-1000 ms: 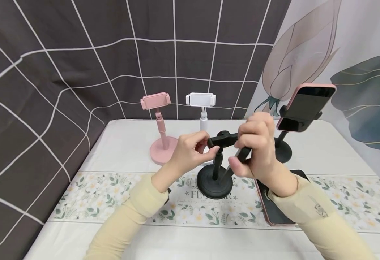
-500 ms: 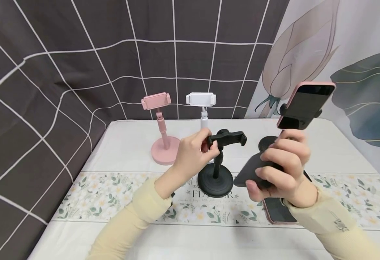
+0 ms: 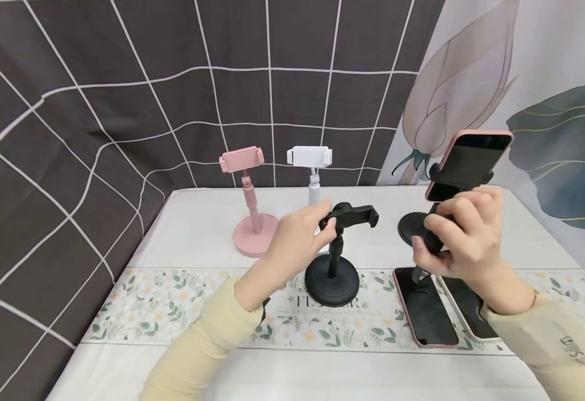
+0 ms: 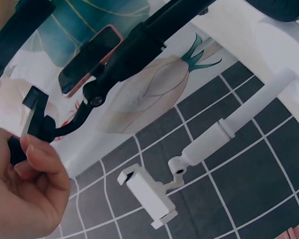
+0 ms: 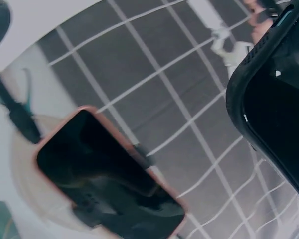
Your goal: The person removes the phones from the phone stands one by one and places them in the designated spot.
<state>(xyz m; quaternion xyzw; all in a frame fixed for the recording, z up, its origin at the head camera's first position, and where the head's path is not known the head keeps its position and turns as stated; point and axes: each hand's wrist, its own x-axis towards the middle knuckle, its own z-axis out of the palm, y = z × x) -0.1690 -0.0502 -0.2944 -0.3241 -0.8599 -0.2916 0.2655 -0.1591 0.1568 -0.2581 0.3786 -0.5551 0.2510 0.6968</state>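
My left hand (image 3: 297, 239) pinches the left end of a black phone stand's clamp (image 3: 354, 216), seen close in the left wrist view with thumb and fingertip on its end. The stand's round base (image 3: 331, 281) rests on the table, and nothing sits in the clamp. My right hand (image 3: 467, 239) grips a black-cased phone (image 5: 279, 104) in the air, to the right of that stand. In the head view the held phone is nearly edge-on and mostly hidden by the fingers. Behind the right hand, a pink-rimmed phone (image 3: 470, 161) is mounted on another black stand (image 3: 412, 226).
A pink phone stand (image 3: 255, 234) and a white phone stand (image 3: 314, 192) stand at the back with bare clamps. Below my right hand, a pink-rimmed phone (image 3: 429, 314) and a light-rimmed phone (image 3: 467, 306) lie on the floral cloth strip (image 3: 162, 303). A dark grid curtain (image 3: 242, 94) hangs behind.
My right hand has moved right with the black phone, away from the clamp, turning it from flat-on to nearly edge-on. My left hand keeps its pinch on the clamp.
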